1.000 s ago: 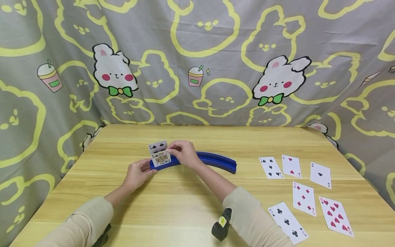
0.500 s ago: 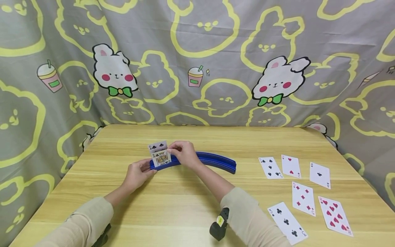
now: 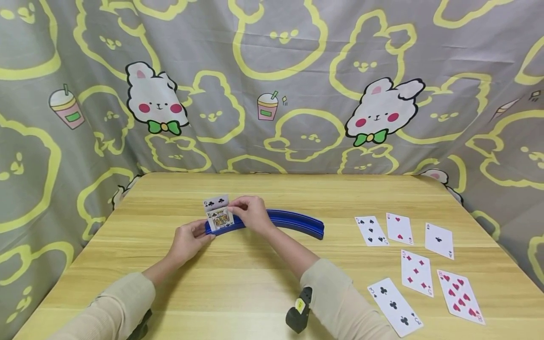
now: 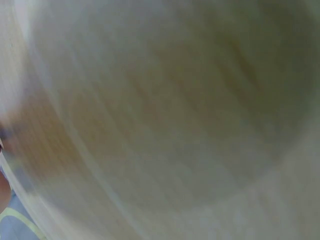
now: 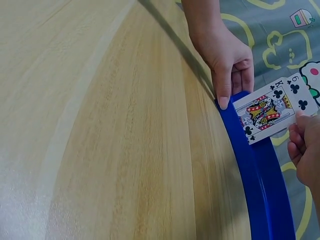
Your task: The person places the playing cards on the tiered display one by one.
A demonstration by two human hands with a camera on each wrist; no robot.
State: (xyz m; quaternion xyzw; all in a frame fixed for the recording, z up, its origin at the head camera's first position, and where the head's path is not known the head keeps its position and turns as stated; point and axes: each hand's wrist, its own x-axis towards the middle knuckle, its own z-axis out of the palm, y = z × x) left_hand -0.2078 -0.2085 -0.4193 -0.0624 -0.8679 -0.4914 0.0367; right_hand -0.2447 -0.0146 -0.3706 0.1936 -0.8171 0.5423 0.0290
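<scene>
A curved blue card holder [image 3: 297,223] lies on the table, and my left hand [image 3: 187,241] grips its left end, thumb in front and fingers behind. In the holder's groove near that end stands a king of clubs [image 3: 219,220]. My right hand [image 3: 251,213] pinches the king's upper right corner between thumb and finger. Behind the king, a six of clubs [image 3: 216,202] stands higher, its lower part hidden. In the right wrist view the king [image 5: 262,114] overlaps the six [image 5: 301,97]. The left wrist view is blurred, showing mostly table surface.
Several face-up cards lie apart at the right: a five of spades [image 3: 371,231], two of hearts [image 3: 399,228], ace of clubs [image 3: 439,241], five of diamonds [image 3: 416,273], eight of hearts [image 3: 461,297] and three of clubs [image 3: 395,307]. A patterned curtain [image 3: 272,141] hangs behind the table.
Both hands keep their places on the holder and the king. The king looks slightly straighter in the groove than a second ago. The head view has shifted a little.
</scene>
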